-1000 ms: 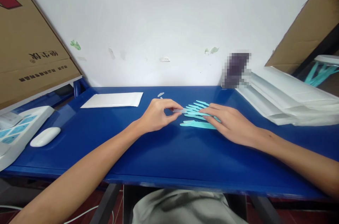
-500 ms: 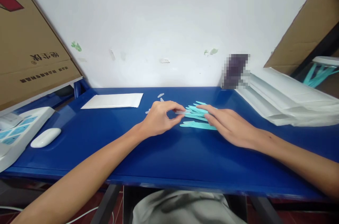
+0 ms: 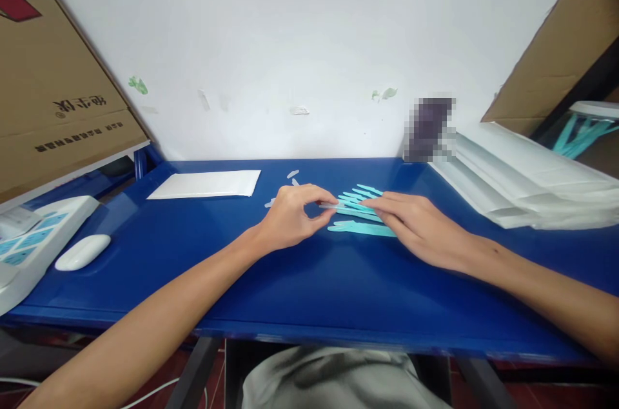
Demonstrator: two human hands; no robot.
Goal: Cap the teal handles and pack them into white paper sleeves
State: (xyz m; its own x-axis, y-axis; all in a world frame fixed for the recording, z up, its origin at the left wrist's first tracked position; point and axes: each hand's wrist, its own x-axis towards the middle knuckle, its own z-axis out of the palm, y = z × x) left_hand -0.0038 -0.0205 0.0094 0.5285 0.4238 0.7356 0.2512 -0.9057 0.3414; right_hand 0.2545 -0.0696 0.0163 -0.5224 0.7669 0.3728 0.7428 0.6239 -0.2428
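Several teal eyebrow razors (image 3: 360, 195) lie in a loose fan on the blue table, their blade ends pointing left. My left hand (image 3: 294, 215) pinches a clear cap (image 3: 329, 206) at the tip of one razor between thumb and forefinger. My right hand (image 3: 420, 225) is closed over the handle end of the fanned razors, thumb and fingers pressed on them. Closer to me, a separate teal razor (image 3: 362, 228) lies flat, its right end under my right hand. Small clear caps (image 3: 293, 174) are scattered behind my left hand.
A flat white packet (image 3: 206, 184) lies at the back left. At left are a white rounded case (image 3: 83, 252) and a white device with blue panels (image 3: 36, 235). White padded envelopes (image 3: 532, 183) are stacked at right, beside a tub (image 3: 587, 128) of teal razors. Cardboard (image 3: 62, 60) stands left.
My right hand's fingers have shifted slightly, and the razor tips are more evenly fanned out. My left hand keeps its pinch in the same place.
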